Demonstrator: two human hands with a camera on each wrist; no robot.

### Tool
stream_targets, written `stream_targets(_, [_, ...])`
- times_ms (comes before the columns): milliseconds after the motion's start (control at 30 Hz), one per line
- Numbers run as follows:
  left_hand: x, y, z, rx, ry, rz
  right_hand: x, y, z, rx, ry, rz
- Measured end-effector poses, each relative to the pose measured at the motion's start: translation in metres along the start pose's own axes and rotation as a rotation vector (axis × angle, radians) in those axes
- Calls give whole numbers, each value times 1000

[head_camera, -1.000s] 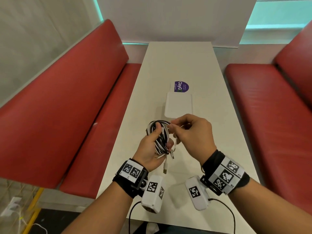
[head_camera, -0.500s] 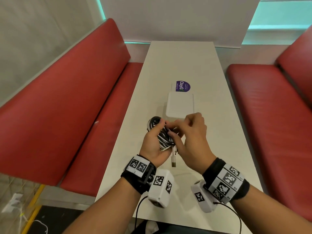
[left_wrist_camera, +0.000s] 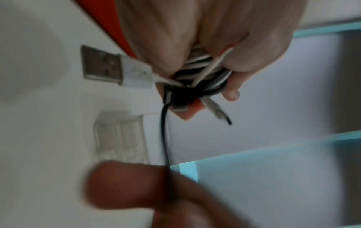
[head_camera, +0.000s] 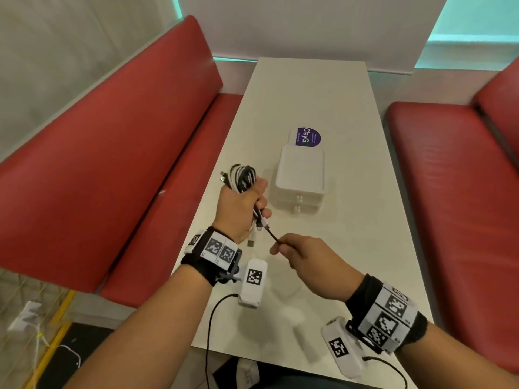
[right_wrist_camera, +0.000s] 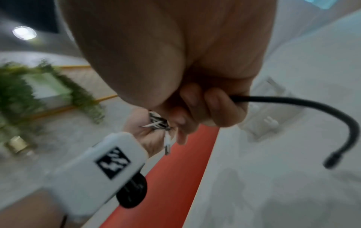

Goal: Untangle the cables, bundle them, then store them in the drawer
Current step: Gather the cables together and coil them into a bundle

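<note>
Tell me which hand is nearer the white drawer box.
Left. The left hand grips the cable bundle just beside the drawer box; the right hand is nearer the person.

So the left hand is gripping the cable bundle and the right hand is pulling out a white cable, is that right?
Not quite: the cable the right hand pulls is black, not white, as the head and right wrist views show. The left hand does grip the bundle.

Looks like we're sat in a diner or cafe booth: red padded benches [head_camera: 118, 153] down both sides of the frame, a long white table [head_camera: 309, 96] up the middle, a purple branded sticker [head_camera: 308, 137] on it, and teal-lit wall trim [head_camera: 474, 21] at the upper right.
</note>
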State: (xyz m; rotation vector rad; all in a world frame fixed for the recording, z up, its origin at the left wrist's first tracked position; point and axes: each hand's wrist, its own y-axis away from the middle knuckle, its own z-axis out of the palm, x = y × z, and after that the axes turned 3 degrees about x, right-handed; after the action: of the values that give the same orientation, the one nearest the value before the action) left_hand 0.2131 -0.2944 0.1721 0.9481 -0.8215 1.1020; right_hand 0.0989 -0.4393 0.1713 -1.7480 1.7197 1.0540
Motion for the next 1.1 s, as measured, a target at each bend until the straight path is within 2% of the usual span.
stream_targets(100, [-2,1,2,31,-416,87,-10,11,0,-50,258,-143])
stream_targets(200, [-12,8,9,-56,-655,160,-21,6,-16,24,343,-267])
stream_targets(267, [-19,15,12,-123,-588,56,-25,0,-31,72,337,-295])
stream_targets(333, [-24,22,13,-188,-404,-138,-25,-6,-42,128,298,-286])
stream_targets(400, [-31,28,13,-293,-246,-285,-25,-11,-51,236,217,-208])
stream_targets(500, [-37,39,12,-502,-52,-443,-23,-14,-63,365,178,-124])
stream_targets(567, [-38,41,10,-598,-35,-504,-25,-14,-66,341,217,-124])
stream_targets(700, [-31,45,9,-595,-110,-581,-29,-16,-69,231,102,-179])
stream_targets(833, [-31,47,3,-525,36,-587,-20,-25,-69,407,62,-262])
stream_targets(933, [-28,47,3,-453,166,-522,-9,-29,-64,519,33,-148])
stream_targets(1100, [-28,38,2,-312,230,-473,-7,-21,-40,536,-194,32])
